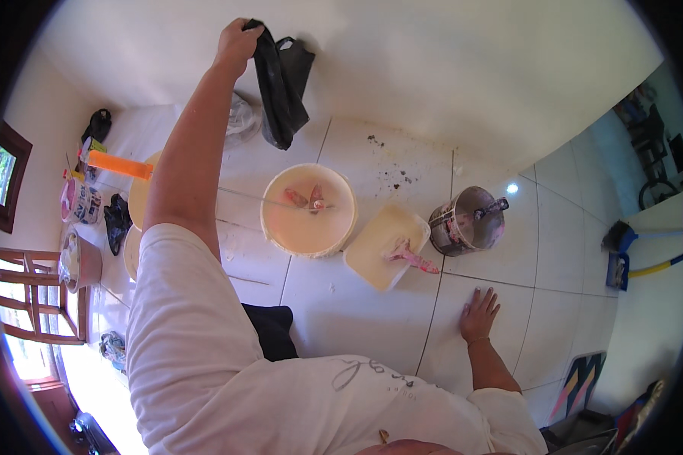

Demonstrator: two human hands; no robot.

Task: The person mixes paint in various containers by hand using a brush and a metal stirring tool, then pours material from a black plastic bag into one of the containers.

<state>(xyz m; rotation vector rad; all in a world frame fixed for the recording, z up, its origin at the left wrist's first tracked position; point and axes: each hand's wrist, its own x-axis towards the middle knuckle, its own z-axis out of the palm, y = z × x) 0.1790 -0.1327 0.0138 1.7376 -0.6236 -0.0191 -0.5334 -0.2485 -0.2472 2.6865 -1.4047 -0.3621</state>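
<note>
My left hand (237, 44) is stretched far forward and grips the top of a black plastic bag (279, 87), which hangs down in front of the white wall. My right hand (478, 314) rests flat, fingers spread, on the white floor tiles and holds nothing. Between the hands stands a round cream bucket (309, 210) with pinkish paint and tools inside. Right of it lies a cream paint tray (385, 245) with a paint-smeared brush (411, 258). A metal paint can (467, 221) stands beyond my right hand.
An orange-handled tool (120, 164), white lids, small tubs and a black rag (117, 220) lie at the left near a wooden chair (34, 303). A crumpled clear bag (241, 121) sits by the wall. Brooms and a dustpan (621, 254) lean at the right.
</note>
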